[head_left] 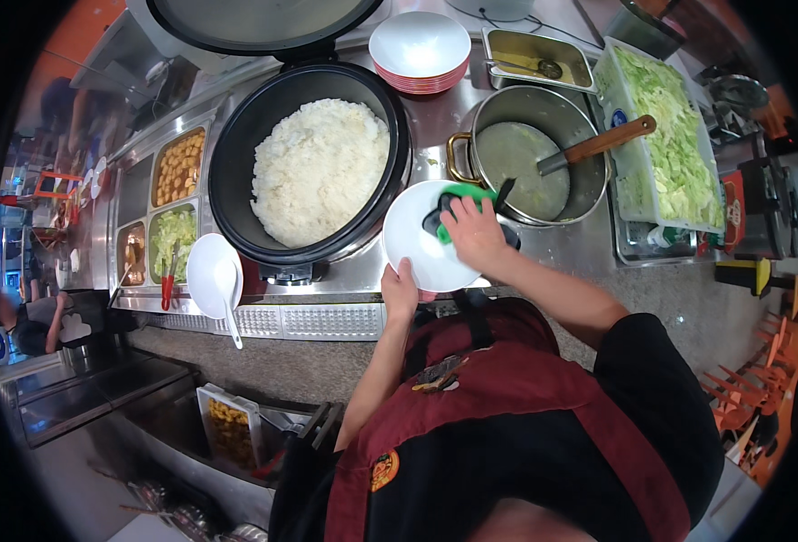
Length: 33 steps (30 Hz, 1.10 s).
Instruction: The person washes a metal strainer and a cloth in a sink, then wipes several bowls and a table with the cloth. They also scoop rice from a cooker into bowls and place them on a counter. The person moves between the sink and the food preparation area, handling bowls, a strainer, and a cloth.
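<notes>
My left hand [400, 291] grips the near rim of a white bowl [409, 227], its thumb over the edge. My right hand [475, 232] presses a crumpled green and black cloth [448, 210] against the inside of that bowl. The bowl is tilted, between a large black rice cooker [226, 196] and a steel pot [501, 108]. Cooked white rice [321, 173] heaps up in the cooker, whose lid [263, 27] stands raised. Cloudy liquid [514, 152] partly fills the pot, and a wooden-handled utensil [609, 139] leans in it.
Stacked bowls [421, 51] stand behind the cooker. A steel pan [541, 51] holds a ladle; shredded lettuce [673, 135] fills a white basket. At left, a white bowl with a spoon [216, 278] rests by food wells [179, 169] and red-handled tongs [167, 284]. Another person [40, 318] is farther left.
</notes>
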Motion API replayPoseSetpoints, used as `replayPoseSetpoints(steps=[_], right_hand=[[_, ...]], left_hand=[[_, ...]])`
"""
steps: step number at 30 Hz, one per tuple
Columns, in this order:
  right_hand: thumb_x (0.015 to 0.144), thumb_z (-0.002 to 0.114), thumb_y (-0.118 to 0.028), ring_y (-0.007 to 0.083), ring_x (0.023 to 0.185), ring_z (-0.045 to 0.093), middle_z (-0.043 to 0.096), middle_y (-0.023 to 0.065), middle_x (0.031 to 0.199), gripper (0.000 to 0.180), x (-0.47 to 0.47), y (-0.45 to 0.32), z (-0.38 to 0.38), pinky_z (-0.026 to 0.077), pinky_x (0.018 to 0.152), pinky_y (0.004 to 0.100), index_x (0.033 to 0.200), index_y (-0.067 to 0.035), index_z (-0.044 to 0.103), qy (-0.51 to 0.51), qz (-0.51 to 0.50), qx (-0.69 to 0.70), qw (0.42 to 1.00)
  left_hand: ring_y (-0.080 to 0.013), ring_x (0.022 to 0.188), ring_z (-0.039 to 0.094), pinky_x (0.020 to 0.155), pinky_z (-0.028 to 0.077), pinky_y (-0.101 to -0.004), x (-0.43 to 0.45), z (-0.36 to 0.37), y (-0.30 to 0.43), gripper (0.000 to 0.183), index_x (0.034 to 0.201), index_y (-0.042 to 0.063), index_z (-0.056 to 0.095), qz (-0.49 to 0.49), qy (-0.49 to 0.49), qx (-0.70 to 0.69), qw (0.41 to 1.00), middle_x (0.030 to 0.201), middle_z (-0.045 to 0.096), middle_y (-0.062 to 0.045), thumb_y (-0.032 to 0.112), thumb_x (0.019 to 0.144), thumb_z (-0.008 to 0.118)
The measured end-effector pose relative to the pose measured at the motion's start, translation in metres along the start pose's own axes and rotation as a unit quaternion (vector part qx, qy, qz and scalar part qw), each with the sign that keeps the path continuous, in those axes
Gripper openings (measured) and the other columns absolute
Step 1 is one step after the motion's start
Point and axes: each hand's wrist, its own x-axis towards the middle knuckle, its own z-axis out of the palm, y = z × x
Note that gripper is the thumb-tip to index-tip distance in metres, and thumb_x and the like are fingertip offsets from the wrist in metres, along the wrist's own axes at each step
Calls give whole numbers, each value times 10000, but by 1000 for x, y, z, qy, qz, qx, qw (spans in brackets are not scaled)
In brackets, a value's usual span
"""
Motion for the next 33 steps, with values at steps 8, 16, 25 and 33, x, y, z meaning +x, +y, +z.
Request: replayPoseSetpoints(steps=[8, 16, 25, 33], right_hand=[[895, 621, -204, 158, 698, 622, 615, 44, 857, 219, -2, -26, 10, 520, 604, 306, 1033, -42, 572, -18, 162, 886, 433], [863, 587, -274, 241, 628, 520, 538, 130, 793, 224, -48, 87, -43, 444, 527, 345, 798, -74, 509, 184, -48, 911, 365], [785, 564, -112, 189, 927, 633, 623, 65, 1057, 417, -72, 41, -123, 508, 839, 304, 1190, -17, 581, 386, 245, 707, 539], [967, 561, -440, 98, 769, 609, 621, 9, 902, 440, -5, 70, -106, 485, 704, 268, 1170, -52, 606, 226, 164, 839, 468]], left_hand=[[-383, 1163, 578, 863, 544, -541, -18, -16, 72, 850, 1472, 47, 312, -201, -115, -57, 971, 1414, 438, -231, 692, 931, 430], [-349, 1227, 542, 1042, 407, -472, -38, 13, 70, 505, 1277, -11, 527, 475, -235, 580, 619, 1298, 579, -214, 343, 927, 612], [-383, 694, 663, 604, 532, -475, -46, 45, 155, 276, 932, 1, 584, 358, -180, 448, 799, 752, 662, -211, 265, 987, 525], [-179, 568, 482, 578, 434, -358, -53, 67, 250, 345, 810, -41, 547, 273, -66, -60, 958, 659, 573, -112, 192, 1043, 445]])
